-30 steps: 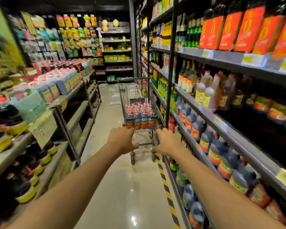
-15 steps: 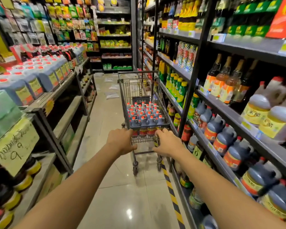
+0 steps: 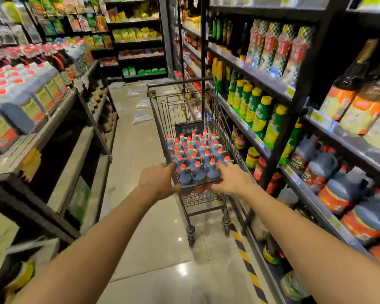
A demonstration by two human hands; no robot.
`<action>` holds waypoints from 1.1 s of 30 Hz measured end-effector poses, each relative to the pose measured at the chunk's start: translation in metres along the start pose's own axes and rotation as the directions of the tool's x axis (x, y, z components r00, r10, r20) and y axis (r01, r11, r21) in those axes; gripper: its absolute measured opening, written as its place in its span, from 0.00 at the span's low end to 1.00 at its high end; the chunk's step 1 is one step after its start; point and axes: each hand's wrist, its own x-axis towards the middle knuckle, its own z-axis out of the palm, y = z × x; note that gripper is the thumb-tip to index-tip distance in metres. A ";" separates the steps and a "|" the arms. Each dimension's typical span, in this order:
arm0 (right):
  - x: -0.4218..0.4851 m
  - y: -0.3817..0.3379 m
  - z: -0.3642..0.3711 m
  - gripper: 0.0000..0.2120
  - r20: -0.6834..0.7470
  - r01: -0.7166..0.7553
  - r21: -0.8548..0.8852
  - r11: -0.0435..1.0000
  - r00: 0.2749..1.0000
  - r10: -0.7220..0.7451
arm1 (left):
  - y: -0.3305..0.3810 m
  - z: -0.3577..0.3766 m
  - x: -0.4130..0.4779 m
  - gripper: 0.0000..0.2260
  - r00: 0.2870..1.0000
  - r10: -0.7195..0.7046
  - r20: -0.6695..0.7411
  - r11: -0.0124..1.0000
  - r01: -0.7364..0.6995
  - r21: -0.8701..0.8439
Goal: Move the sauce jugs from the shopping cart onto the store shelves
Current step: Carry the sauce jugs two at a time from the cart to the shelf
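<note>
Left hand (image 3: 157, 181): fingers curled over the near-left corner of the cart (image 3: 203, 197).
Right hand (image 3: 233, 178): fingers straight and spread, lying forward over the cart's near rim with the tips at the nearest right-side jug, clasping nothing.
Jugs (image 3: 195, 154): dark blue with orange caps, upright, packed in rows in the near half of the cart basket.
Cart: stands in the aisle, just beside the right shelves (image 3: 349, 145).
Right shelves: the lower tier carries stocked jugs (image 3: 342, 189) with orange labels. Green bottles (image 3: 259, 115) stand farther along.
Left shelves (image 3: 42, 130): red-capped containers (image 3: 20, 84) on top.
Floor (image 3: 140, 150): glossy tiles, with a yellow-black stripe (image 3: 246, 260) along the foot of the right shelves.
</note>
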 end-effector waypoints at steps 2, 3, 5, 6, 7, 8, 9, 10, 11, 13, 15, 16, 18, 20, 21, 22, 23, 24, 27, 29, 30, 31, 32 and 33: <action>0.040 0.002 0.007 0.31 -0.003 -0.017 0.063 0.998 1.000 0.017 | -0.012 0.011 0.033 0.30 1.000 0.020 0.020 1.000 -0.020 0.004; 0.060 0.001 0.011 0.30 0.003 -0.025 0.078 0.997 1.000 0.025 | -0.018 0.016 0.050 0.30 0.999 0.028 0.030 1.000 -0.028 0.006; 0.092 -0.004 0.018 0.32 0.044 -0.048 0.090 0.995 0.998 0.044 | -0.032 0.021 0.081 0.29 0.998 0.042 0.046 0.999 -0.042 -0.012; 0.106 -0.007 0.022 0.32 0.067 -0.055 0.097 0.994 0.997 0.049 | -0.038 0.024 0.097 0.29 0.997 0.055 0.054 0.998 -0.055 -0.011; 0.120 -0.011 0.026 0.31 0.083 -0.057 0.108 0.992 0.995 0.048 | -0.043 0.028 0.111 0.29 0.996 0.067 0.061 0.998 -0.067 -0.007; 0.133 -0.013 0.031 0.29 0.086 -0.054 0.122 0.991 0.995 0.044 | -0.048 0.033 0.127 0.28 0.995 0.079 0.065 0.997 -0.079 -0.003; 0.147 -0.015 0.035 0.29 0.085 -0.056 0.141 0.988 0.995 0.045 | -0.053 0.037 0.144 0.28 0.993 0.092 0.075 0.996 -0.092 -0.007; 0.160 -0.017 0.039 0.29 0.082 -0.066 0.158 0.985 0.995 0.053 | -0.059 0.043 0.161 0.30 0.990 0.109 0.089 0.994 -0.107 -0.017; 0.172 -0.017 0.041 0.30 0.081 -0.081 0.169 0.982 0.994 0.068 | -0.063 0.048 0.178 0.31 0.986 0.131 0.104 0.991 -0.129 -0.025; 0.195 -0.017 0.049 0.30 0.098 -0.120 0.176 0.977 0.990 0.104 | -0.071 0.062 0.211 0.31 0.973 0.190 0.132 0.982 -0.186 -0.040; 0.218 -0.018 0.055 0.32 0.125 -0.168 0.175 0.970 0.981 0.147 | -0.080 0.077 0.243 0.32 0.956 0.249 0.153 0.968 -0.246 -0.041; 0.230 -0.019 0.058 0.33 0.130 -0.195 0.180 0.964 0.976 0.173 | -0.085 0.085 0.259 0.32 0.946 0.277 0.166 0.961 -0.274 -0.044; 0.250 -0.023 0.063 0.35 0.133 -0.260 0.211 0.942 0.963 0.236 | -0.096 0.102 0.288 0.32 0.920 0.330 0.212 0.944 -0.325 -0.057; 0.265 -0.030 0.073 0.36 0.134 -0.316 0.251 0.915 0.947 0.291 | -0.105 0.122 0.315 0.30 0.891 0.383 0.244 0.923 -0.381 -0.060; 0.271 -0.035 0.080 0.37 0.137 -0.340 0.273 0.900 0.940 0.313 | -0.108 0.132 0.327 0.30 0.876 0.401 0.268 0.915 -0.397 -0.069; 0.276 -0.039 0.088 0.37 0.137 -0.366 0.293 0.883 0.930 0.341 | -0.109 0.143 0.338 0.29 0.860 0.421 0.289 0.906 -0.414 -0.087; 0.276 -0.043 0.096 0.37 0.135 -0.389 0.305 0.869 0.921 0.365 | -0.109 0.151 0.345 0.29 0.844 0.442 0.302 0.896 -0.431 -0.106; 0.275 -0.048 0.104 0.37 0.135 -0.411 0.307 0.858 0.911 0.389 | -0.107 0.159 0.351 0.29 0.824 0.472 0.314 0.880 -0.459 -0.118; 0.272 -0.055 0.130 0.35 0.173 -0.489 0.299 0.820 0.872 0.457 | -0.091 0.185 0.366 0.30 0.743 0.566 0.357 0.814 -0.571 -0.102; 0.270 -0.055 0.143 0.36 0.210 -0.534 0.309 0.787 0.846 0.491 | -0.077 0.202 0.372 0.31 0.701 0.590 0.400 0.789 -0.605 -0.103; 0.270 -0.053 0.148 0.36 0.217 -0.548 0.327 0.770 0.836 0.503 | -0.069 0.211 0.374 0.31 0.676 0.596 0.433 0.779 -0.618 -0.106; 0.270 -0.050 0.153 0.37 0.217 -0.559 0.345 0.754 0.829 0.516 | -0.061 0.220 0.376 0.32 0.648 0.595 0.475 0.770 -0.629 -0.108; 0.272 -0.048 0.158 0.38 0.213 -0.571 0.355 0.741 0.821 0.530 | -0.055 0.229 0.377 0.34 0.620 0.587 0.521 0.769 -0.629 -0.118; 0.273 -0.045 0.162 0.37 0.215 -0.584 0.355 0.730 0.811 0.544 | -0.050 0.238 0.378 0.34 0.597 0.576 0.559 0.775 -0.616 -0.140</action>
